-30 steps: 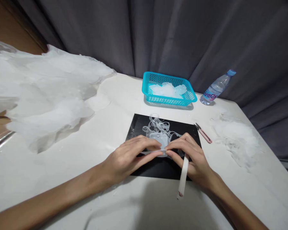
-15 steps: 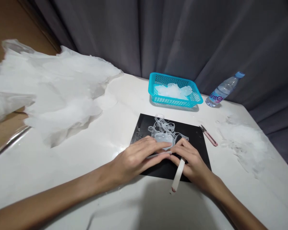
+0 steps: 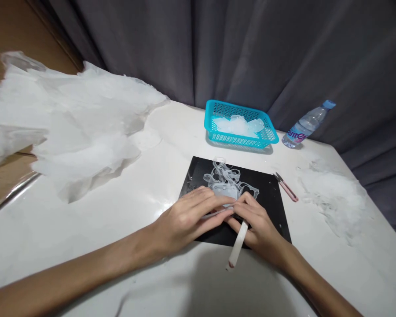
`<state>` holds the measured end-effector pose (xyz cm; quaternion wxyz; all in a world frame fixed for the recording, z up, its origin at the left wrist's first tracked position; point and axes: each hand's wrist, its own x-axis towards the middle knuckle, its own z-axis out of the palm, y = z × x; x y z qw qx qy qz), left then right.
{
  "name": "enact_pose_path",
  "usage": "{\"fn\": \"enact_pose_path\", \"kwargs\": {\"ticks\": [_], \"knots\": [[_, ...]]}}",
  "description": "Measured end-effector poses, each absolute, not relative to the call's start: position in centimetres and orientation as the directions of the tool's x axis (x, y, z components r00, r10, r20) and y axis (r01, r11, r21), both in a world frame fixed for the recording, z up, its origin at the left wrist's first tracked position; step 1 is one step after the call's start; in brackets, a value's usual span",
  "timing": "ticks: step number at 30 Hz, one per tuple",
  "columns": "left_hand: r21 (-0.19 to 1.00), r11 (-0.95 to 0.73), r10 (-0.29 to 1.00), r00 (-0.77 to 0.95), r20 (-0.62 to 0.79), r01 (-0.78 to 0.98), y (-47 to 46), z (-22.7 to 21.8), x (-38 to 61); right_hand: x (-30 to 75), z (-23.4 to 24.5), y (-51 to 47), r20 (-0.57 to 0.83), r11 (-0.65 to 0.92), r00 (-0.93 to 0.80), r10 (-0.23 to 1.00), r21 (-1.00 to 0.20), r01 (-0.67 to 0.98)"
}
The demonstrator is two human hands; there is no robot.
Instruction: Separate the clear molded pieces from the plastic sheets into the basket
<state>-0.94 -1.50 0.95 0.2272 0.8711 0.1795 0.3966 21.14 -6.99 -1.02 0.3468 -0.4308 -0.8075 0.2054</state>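
Note:
A translucent silicone piece (image 3: 225, 190) with tangled trim strips (image 3: 225, 172) lies on a black mat (image 3: 270, 198). My left hand (image 3: 188, 215) rests on the mat with fingers stretched flat, pressing the near edge of the piece. My right hand (image 3: 255, 222) is closed in a pinch on a white stick-like tool (image 3: 236, 248), its tip meeting the piece beside my left fingertips. The tool's free end points toward me over the table.
A teal basket (image 3: 265, 134) with clear pieces stands behind the mat. A water bottle (image 3: 305, 125) lies at the back right. Small pink snips (image 3: 287, 187) lie right of the mat. Heaps of white scrap (image 3: 333, 193) and white plastic sheeting (image 3: 69, 119) flank the table.
My right hand and the white tool have slid slightly left and nearer to me. The view shifted a little; my left hand stays pressed on the piece.

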Motion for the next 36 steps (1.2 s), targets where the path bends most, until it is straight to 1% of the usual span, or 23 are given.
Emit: {"fn": "enact_pose_path", "kwargs": {"ticks": [3,5,7,9,11,15,19,23,26,29,31,32,34,36], "knots": [[0.585,-0.796,0.504,0.709,0.494,0.158,-0.9,1.7,-0.9,21.5,-0.5,-6.9,0.421,0.512,-0.297,0.857,-0.627,0.587],[0.621,-0.761,0.529,0.736,0.423,0.190,-0.6,2.1,-0.8,21.7,0.0,-6.8,0.469,0.508,-0.238,0.851,-0.616,0.602],[0.654,-0.724,0.565,0.733,0.379,0.219,-0.4,2.1,-0.8,21.8,0.4,-6.7,0.517,0.529,-0.219,0.828,-0.590,0.610],[0.695,-0.689,0.575,0.739,0.351,0.207,-0.4,1.8,-0.8,21.7,0.8,-6.8,0.550,0.561,-0.232,0.802,-0.561,0.609],[0.724,-0.669,0.565,0.747,0.350,0.167,-0.4,1.5,-0.9,21.7,1.0,-6.9,0.573,0.587,-0.247,0.782,-0.540,0.604],[0.737,-0.672,0.532,0.741,0.411,0.074,-0.2,1.1,-1.1,21.9,1.3,-7.0,0.610,0.620,-0.257,0.749,-0.509,0.597],[0.695,-0.718,0.500,0.720,0.481,0.034,0.0,1.5,-1.2,22.1,1.7,-6.8,0.657,0.641,-0.249,0.711,-0.461,0.614],[0.649,-0.760,0.481,0.710,0.515,0.044,-0.1,1.8,-1.3,22.2,1.7,-6.9,0.660,0.641,-0.260,0.705,-0.437,0.631],[0.673,-0.736,0.501,0.723,0.475,0.068,0.0,1.5,-1.2,22.3,1.4,-7.0,0.637,0.623,-0.268,0.722,-0.431,0.653],[0.719,-0.653,0.619,0.715,0.325,0.239,0.7,0.9,-1.2,22.9,1.2,-6.1,0.607,0.589,-0.259,0.752,-0.441,0.677],[0.699,-0.621,0.671,0.702,0.239,0.355,1.4,0.5,-1.4,23.8,1.5,-4.0,0.606,0.555,-0.196,0.771,-0.488,0.674],[0.669,-0.641,0.656,0.721,0.223,0.376,1.8,0.3,-1.5,24.4,1.8,-2.3,0.613,0.522,-0.127,0.780,-0.525,0.672],[0.569,-0.751,0.541,0.806,0.240,0.335,2.4,0.0,-1.8,26.0,2.7,2.0,0.624,0.422,0.069,0.778,-0.601,0.679],[0.435,-0.869,0.376,0.884,0.276,0.234,2.7,-0.2,-2.0,27.7,3.6,6.5,0.623,0.333,0.188,0.759,-0.621,0.710]]}}
